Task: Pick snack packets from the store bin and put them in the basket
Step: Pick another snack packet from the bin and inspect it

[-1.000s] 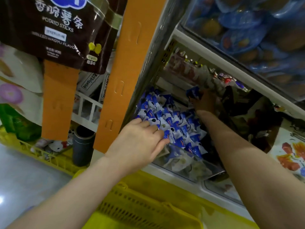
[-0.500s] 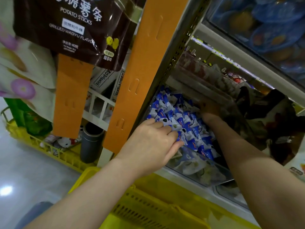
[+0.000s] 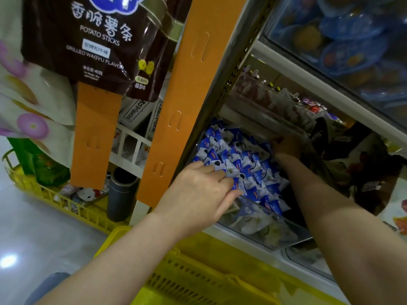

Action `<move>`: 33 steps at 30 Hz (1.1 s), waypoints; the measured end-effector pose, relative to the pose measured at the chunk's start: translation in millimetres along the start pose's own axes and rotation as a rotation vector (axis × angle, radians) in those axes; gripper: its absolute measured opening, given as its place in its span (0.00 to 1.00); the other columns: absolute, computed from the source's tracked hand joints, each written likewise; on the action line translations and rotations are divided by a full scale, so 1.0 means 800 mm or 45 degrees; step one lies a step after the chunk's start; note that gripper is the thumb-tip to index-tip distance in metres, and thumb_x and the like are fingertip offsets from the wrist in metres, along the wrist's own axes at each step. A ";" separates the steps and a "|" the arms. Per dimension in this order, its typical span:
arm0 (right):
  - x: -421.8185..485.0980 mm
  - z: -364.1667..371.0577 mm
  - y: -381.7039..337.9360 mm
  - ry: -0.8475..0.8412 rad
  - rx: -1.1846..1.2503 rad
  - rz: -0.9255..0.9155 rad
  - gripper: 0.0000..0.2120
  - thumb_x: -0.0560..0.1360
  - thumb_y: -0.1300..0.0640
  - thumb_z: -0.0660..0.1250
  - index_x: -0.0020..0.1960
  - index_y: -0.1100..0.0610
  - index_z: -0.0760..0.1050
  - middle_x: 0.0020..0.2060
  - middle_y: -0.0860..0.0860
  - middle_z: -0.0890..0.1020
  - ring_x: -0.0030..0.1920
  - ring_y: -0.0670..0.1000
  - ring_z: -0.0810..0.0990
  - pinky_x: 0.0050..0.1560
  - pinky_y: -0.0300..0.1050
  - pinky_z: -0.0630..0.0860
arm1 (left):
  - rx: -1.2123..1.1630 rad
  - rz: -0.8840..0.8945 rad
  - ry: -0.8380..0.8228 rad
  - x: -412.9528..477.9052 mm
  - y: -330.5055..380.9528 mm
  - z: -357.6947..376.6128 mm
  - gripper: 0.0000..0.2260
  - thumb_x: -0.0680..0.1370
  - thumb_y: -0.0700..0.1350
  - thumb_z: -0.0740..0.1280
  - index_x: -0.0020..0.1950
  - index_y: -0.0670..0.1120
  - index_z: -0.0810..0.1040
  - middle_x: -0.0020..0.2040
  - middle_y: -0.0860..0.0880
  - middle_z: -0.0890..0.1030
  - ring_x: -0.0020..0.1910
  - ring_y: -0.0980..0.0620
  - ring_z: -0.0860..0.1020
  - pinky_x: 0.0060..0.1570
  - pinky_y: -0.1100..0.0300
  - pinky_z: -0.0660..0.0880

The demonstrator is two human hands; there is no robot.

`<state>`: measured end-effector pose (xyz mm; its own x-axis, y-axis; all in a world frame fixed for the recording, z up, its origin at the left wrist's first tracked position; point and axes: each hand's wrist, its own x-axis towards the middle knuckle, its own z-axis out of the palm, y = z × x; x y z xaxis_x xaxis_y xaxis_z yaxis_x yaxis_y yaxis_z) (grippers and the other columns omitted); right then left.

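Resting on snack packets [image 3: 248, 164] in the bin [image 3: 262, 230], left hand [image 3: 198, 194] lies nearly flat, gripping nothing — right hand [image 3: 286, 148] fingers hidden, grip unclear.

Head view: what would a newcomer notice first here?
The heap of small blue-and-white snack packets in the clear plastic bin at centre stands out, with the left hand laid on its near side and the right hand at its dim far edge. A big dark brown potato-sticks bag hangs top left, and the yellow plastic basket sits below the bin.

Hanging potato-stick bag [image 3: 94, 47], orange strips [image 3: 193, 95]
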<state>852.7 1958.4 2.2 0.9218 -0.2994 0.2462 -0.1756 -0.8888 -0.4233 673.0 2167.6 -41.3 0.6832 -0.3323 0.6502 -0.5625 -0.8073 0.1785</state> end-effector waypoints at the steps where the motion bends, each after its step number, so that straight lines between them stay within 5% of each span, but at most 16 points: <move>1: -0.006 -0.005 -0.006 0.066 0.045 -0.038 0.12 0.79 0.60 0.59 0.57 0.65 0.76 0.56 0.62 0.78 0.57 0.59 0.76 0.57 0.48 0.70 | -0.008 0.000 -0.014 0.000 0.000 0.000 0.19 0.78 0.53 0.54 0.38 0.48 0.80 0.32 0.53 0.80 0.32 0.53 0.77 0.36 0.61 0.68; 4: -0.035 -0.024 -0.029 0.212 0.203 -0.252 0.11 0.79 0.59 0.59 0.55 0.62 0.77 0.52 0.58 0.80 0.51 0.53 0.78 0.48 0.34 0.67 | 0.018 -0.014 -0.093 -0.001 0.002 -0.005 0.20 0.79 0.53 0.52 0.41 0.48 0.80 0.35 0.52 0.81 0.35 0.52 0.77 0.39 0.59 0.69; 6: -0.067 -0.036 -0.040 0.214 0.309 -0.426 0.10 0.79 0.59 0.59 0.54 0.61 0.76 0.46 0.52 0.79 0.40 0.39 0.77 0.38 0.20 0.64 | -0.014 -0.058 -0.144 -0.001 0.008 -0.010 0.19 0.80 0.54 0.50 0.48 0.49 0.78 0.43 0.52 0.81 0.42 0.52 0.77 0.45 0.59 0.67; 9: -0.122 -0.052 -0.049 0.214 0.436 -0.633 0.06 0.78 0.59 0.62 0.51 0.56 0.77 0.41 0.44 0.77 0.35 0.31 0.73 0.36 0.19 0.67 | -0.323 -0.247 -0.028 -0.007 0.018 -0.011 0.14 0.80 0.52 0.54 0.63 0.49 0.70 0.58 0.52 0.74 0.58 0.55 0.70 0.56 0.65 0.61; 11: -0.158 -0.064 -0.053 0.213 0.567 -0.704 0.02 0.76 0.58 0.65 0.46 0.52 0.76 0.38 0.40 0.77 0.36 0.31 0.75 0.38 0.23 0.70 | -0.586 -0.429 0.130 -0.008 0.030 -0.018 0.17 0.79 0.49 0.58 0.67 0.48 0.66 0.60 0.54 0.69 0.61 0.58 0.67 0.59 0.68 0.61; 14: -0.206 -0.080 -0.056 0.107 0.773 -0.661 0.02 0.76 0.57 0.66 0.44 0.52 0.76 0.36 0.41 0.79 0.36 0.37 0.78 0.38 0.33 0.75 | -0.994 -0.704 0.333 -0.003 0.045 -0.032 0.17 0.78 0.47 0.62 0.66 0.47 0.65 0.59 0.54 0.70 0.58 0.59 0.70 0.55 0.70 0.68; 17: -0.241 -0.092 -0.054 -0.057 0.952 -0.561 0.04 0.76 0.58 0.66 0.43 0.51 0.75 0.37 0.46 0.80 0.39 0.42 0.79 0.41 0.45 0.79 | -1.438 -0.952 0.243 -0.001 0.062 -0.039 0.14 0.79 0.48 0.60 0.64 0.46 0.68 0.50 0.53 0.77 0.47 0.59 0.77 0.41 0.69 0.74; 20: -0.261 -0.099 -0.045 -0.249 1.068 -0.490 0.04 0.76 0.59 0.65 0.44 0.51 0.75 0.40 0.48 0.81 0.42 0.45 0.80 0.44 0.45 0.79 | -1.699 -1.025 0.196 -0.009 0.073 -0.042 0.12 0.81 0.46 0.57 0.63 0.45 0.69 0.43 0.50 0.78 0.36 0.60 0.79 0.33 0.66 0.77; 23: -0.275 -0.106 -0.030 -0.227 0.966 -0.643 0.06 0.74 0.60 0.67 0.48 0.51 0.77 0.43 0.47 0.82 0.46 0.45 0.81 0.48 0.41 0.78 | -1.622 -1.013 0.165 -0.013 0.074 -0.044 0.12 0.81 0.44 0.57 0.64 0.48 0.71 0.48 0.50 0.78 0.45 0.57 0.79 0.45 0.64 0.77; 27: -0.286 -0.105 -0.017 -0.139 0.900 -0.801 0.09 0.73 0.62 0.67 0.51 0.52 0.78 0.46 0.45 0.82 0.48 0.43 0.80 0.46 0.33 0.76 | -1.635 -0.972 0.136 -0.016 0.078 -0.046 0.10 0.81 0.47 0.55 0.50 0.58 0.74 0.46 0.53 0.79 0.43 0.59 0.77 0.38 0.71 0.75; 30: -0.286 -0.104 -0.014 -0.131 0.973 -0.744 0.08 0.74 0.62 0.67 0.49 0.50 0.77 0.44 0.44 0.82 0.47 0.44 0.81 0.47 0.34 0.77 | -1.670 -0.940 0.099 -0.016 0.078 -0.047 0.09 0.81 0.49 0.55 0.49 0.57 0.74 0.46 0.55 0.79 0.41 0.63 0.77 0.35 0.75 0.72; 33: -0.276 -0.106 -0.016 -0.156 1.140 -0.519 0.06 0.75 0.61 0.66 0.47 0.51 0.77 0.43 0.47 0.82 0.46 0.45 0.82 0.43 0.36 0.78 | -1.701 -0.954 0.051 -0.017 0.074 -0.045 0.11 0.81 0.52 0.54 0.48 0.55 0.75 0.41 0.57 0.79 0.37 0.60 0.77 0.35 0.70 0.73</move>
<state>621.8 2006.4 26.9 0.8920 0.0537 0.4489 0.4422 -0.3106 -0.8415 613.4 2141.6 -13.0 0.9916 -0.0305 0.1260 -0.1149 0.2442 0.9629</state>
